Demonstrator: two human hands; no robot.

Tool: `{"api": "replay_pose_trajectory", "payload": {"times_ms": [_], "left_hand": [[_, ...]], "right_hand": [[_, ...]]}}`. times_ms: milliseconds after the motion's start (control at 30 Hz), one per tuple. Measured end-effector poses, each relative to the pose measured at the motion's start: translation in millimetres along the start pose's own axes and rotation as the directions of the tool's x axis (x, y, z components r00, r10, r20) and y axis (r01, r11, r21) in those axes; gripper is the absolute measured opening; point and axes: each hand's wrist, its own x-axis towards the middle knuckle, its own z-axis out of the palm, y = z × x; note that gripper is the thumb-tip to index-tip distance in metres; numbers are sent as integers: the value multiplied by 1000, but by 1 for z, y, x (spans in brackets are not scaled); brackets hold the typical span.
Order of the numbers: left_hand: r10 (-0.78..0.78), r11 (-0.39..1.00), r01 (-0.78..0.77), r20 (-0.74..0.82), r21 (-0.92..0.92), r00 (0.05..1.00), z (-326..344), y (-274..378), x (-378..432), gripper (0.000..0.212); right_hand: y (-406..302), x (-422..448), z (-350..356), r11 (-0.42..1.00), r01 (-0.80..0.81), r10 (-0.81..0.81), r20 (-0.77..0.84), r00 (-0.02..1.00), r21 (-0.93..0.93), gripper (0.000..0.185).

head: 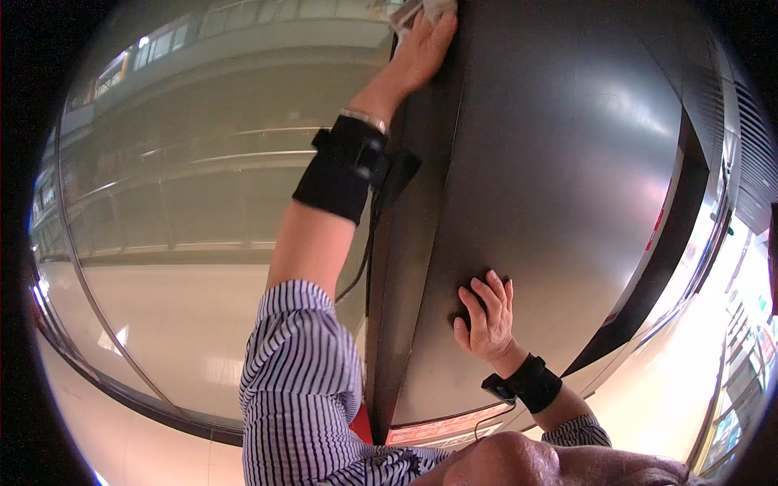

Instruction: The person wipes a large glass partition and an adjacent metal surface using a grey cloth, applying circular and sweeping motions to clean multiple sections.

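My left hand reaches far up, gripping a crumpled whitish cloth at the top rim of the view. It presses near the upright edge where a glass pane meets a dark metal panel. The far part of the cloth is cut off by the picture's border. Lower down, my right hand rests on the dark panel, fingers spread and holding nothing. Both wrists wear black bands with small devices and cables.
A narrow dark frame strip runs between glass and panel. Near the panel's foot is a red-and-white strip with writing. Pale floor shows below the glass. At far right, a dark recess borders a bright passage.
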Motion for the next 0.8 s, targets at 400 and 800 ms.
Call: {"api": "replay_pose_trajectory", "payload": {"times_ms": [400, 800], "left_hand": [[-405, 899, 433, 251, -66, 879, 12, 144, -311, 52], [-452, 859, 487, 215, -159, 866, -3, 88, -212, 44]], "right_hand": [[1, 0, -15, 998, -33, 36, 52, 998, -45, 47], [-5, 15, -1, 978, -178, 187, 76, 979, -106, 55]]}}
